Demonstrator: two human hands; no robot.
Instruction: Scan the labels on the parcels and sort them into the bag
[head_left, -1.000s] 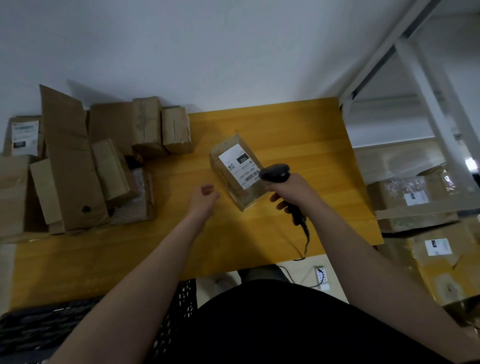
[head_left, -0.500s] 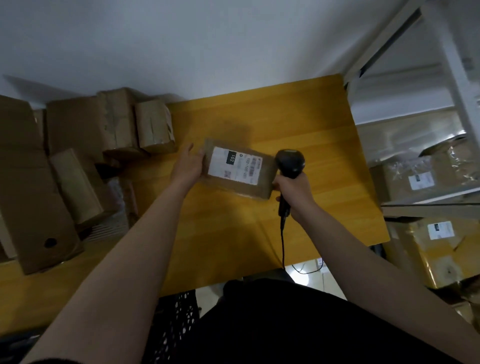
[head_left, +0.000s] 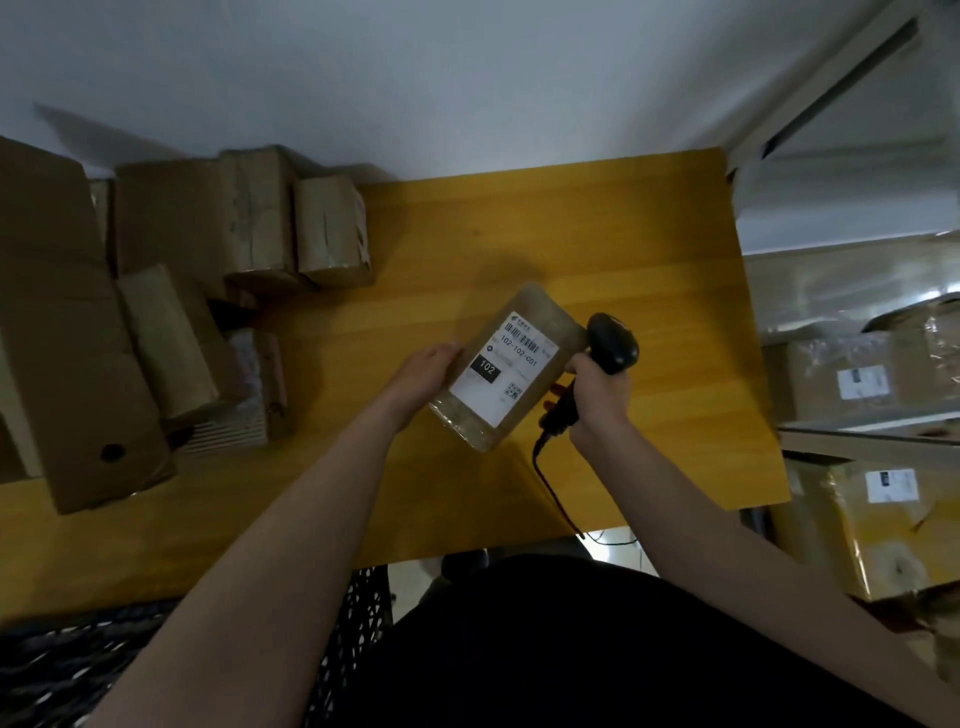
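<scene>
Only one parcel at the scanner, the heap unsorted

On the worktop (head_left: 623, 234), a heap of brown boxes (head_left: 156, 312) sits along the left side, touched by neither hand. I judge most of the job lies ahead. The left hand (head_left: 426, 371) grips the parcel (head_left: 535, 306) by its left side, over the middle of the worktop. The right hand (head_left: 597, 395) is wrapped round the scanner (head_left: 613, 340), whose head sits just beside the parcel's far corner. The label (head_left: 506, 371) faces up. I can't make out the bag.
</scene>
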